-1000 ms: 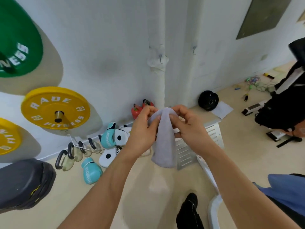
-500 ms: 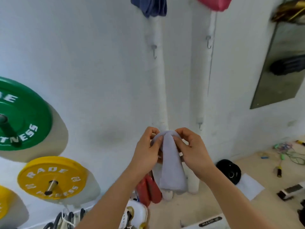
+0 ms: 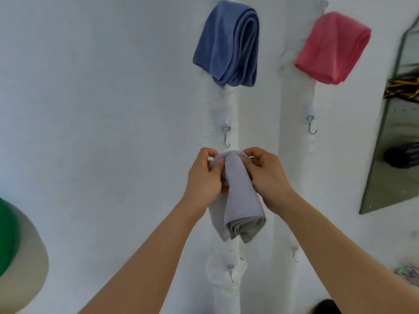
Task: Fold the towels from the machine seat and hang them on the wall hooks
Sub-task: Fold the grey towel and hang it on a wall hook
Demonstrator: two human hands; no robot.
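A folded pale grey towel (image 3: 243, 200) hangs doubled over between my hands, in front of the white wall. My left hand (image 3: 204, 177) pinches its top fold from the left, and my right hand (image 3: 265, 175) pinches it from the right. The towel's top sits just below a bare metal hook (image 3: 226, 138). A second bare hook (image 3: 311, 126) is to the right. Above, a folded blue towel (image 3: 226, 44) and a folded pink towel (image 3: 331, 48) hang on higher hooks.
Two lower hooks (image 3: 231, 271) (image 3: 295, 254) sit on the wall below the towel. A mirror (image 3: 394, 132) leans at the right. A green weight plate (image 3: 6, 236) is mounted at the lower left. A dark shoe (image 3: 326, 307) shows at the bottom edge.
My view has tilted up from the floor to the wall, bringing the hung blue and pink towels into sight. Both hands have lifted the grey towel to just under the middle-left hook.
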